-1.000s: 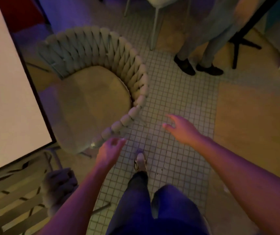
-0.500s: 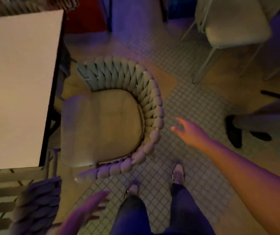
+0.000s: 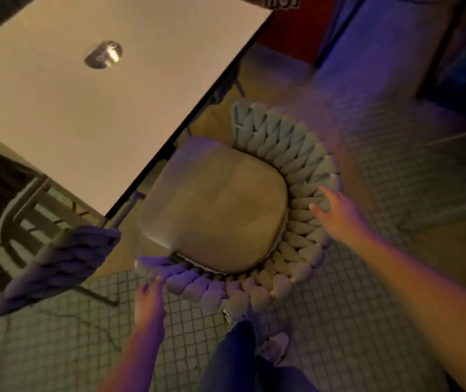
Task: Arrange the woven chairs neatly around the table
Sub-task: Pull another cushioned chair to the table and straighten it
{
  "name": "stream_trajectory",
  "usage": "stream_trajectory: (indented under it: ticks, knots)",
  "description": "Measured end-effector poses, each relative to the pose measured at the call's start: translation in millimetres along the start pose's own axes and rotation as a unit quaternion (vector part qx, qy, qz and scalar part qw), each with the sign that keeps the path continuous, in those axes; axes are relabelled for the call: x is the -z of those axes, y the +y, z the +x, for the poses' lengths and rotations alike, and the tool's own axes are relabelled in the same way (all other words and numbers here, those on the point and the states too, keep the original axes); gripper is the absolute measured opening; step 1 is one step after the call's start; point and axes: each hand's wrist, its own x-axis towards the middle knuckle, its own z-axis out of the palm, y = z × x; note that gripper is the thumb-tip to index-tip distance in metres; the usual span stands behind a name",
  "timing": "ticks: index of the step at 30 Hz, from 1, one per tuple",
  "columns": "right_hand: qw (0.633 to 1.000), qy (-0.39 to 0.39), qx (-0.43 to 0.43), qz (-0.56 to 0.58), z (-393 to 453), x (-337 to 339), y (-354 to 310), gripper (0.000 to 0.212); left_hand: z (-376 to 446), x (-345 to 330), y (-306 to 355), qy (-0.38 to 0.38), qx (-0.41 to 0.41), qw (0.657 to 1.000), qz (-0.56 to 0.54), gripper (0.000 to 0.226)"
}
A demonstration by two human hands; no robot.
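A woven chair (image 3: 291,162) with a curved braided back and a tan seat cushion stands at the corner of the white table (image 3: 90,103), its seat facing the table edge. My right hand (image 3: 336,210) reaches the right side of the braided back with fingers spread, touching or nearly touching it. My left hand (image 3: 148,298) is open beside the near left end of the back, fingertips at the weave. A second woven chair (image 3: 53,264) stands at the lower left, partly under the table.
A small shiny round object (image 3: 103,54) lies on the tabletop. Small square tiles cover the floor (image 3: 367,321). My legs and one shoe (image 3: 275,345) stand just behind the chair. Another chair's frame (image 3: 452,176) shows at the right edge.
The view swung so the table now fills the upper left. Both hands moved forward from the open floor to the chair's braided back, right hand to its right side, left to its near end.
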Motion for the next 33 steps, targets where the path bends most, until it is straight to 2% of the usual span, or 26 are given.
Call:
stream_trajectory:
  ticks: [5,11,16,19,23,26,29,33]
  knots:
    - [0.997,-0.023,0.070,-0.032,58.5,-11.2,-56.0,0.061,23.6,-2.7,35.3,0.121,-0.098,0.986,0.063,0.070]
    - [0.989,-0.080,0.112,-0.050,105.7,-16.0,-87.9,0.063,39.9,-16.3,78.7,0.143,-0.145,0.978,0.051,0.070]
    - [0.978,-0.111,0.158,-0.076,174.2,-4.8,-91.0,0.063,33.2,-43.7,68.5,0.187,-0.092,0.978,0.018,0.071]
    - [0.971,-0.116,0.187,-0.097,217.7,3.2,-87.9,0.063,21.7,-58.9,54.6,0.239,-0.078,0.967,0.042,0.063]
    - [0.958,-0.122,0.223,-0.131,262.0,15.9,-84.1,0.063,14.2,-77.4,47.5,0.292,-0.008,0.955,0.045,0.063]
    - [0.949,-0.120,0.244,-0.161,284.5,20.0,-81.0,0.062,7.3,-86.8,36.7,0.295,0.034,0.952,0.070,0.066]
    - [0.948,-0.147,0.235,-0.156,300.4,15.3,-81.1,0.068,8.9,-84.5,25.8,0.283,0.030,0.953,0.104,0.068]
    - [0.952,-0.153,0.229,-0.133,313.6,5.8,-83.3,0.077,20.1,-78.9,11.3,0.258,0.040,0.957,0.125,0.084]
